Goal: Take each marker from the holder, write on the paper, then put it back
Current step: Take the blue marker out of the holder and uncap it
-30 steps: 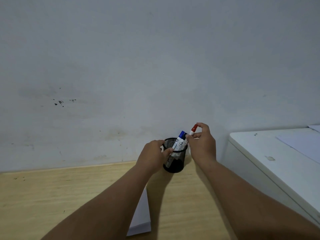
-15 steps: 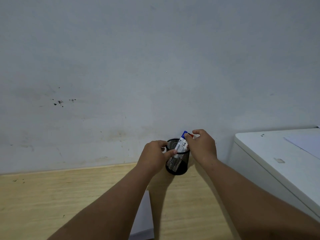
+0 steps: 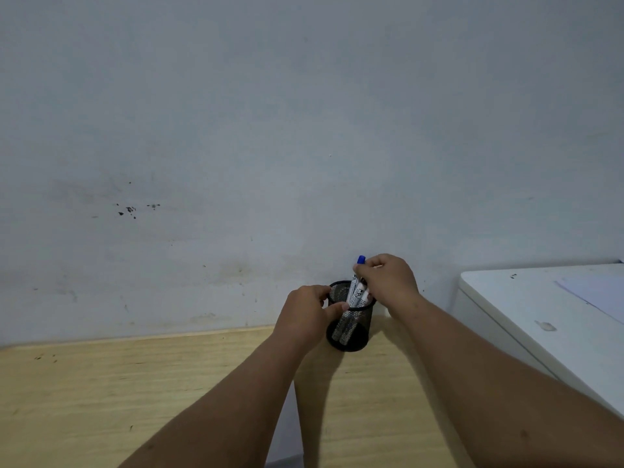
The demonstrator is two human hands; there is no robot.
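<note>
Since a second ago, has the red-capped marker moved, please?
Yes. It has sunk into the mesh holder; its red cap no longer shows above the rim, where the right hand now grips the blue-capped marker.

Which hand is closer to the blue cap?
Right. The right hand is right beside the blue cap, gripping that marker; the left hand is lower, holding the mesh holder.

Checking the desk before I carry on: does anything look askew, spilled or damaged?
Nothing spilled. The black mesh holder stands upright on the wooden desk. Only oddities: dark specks on the grey wall and a chipped spot on the white cabinet top.
</note>
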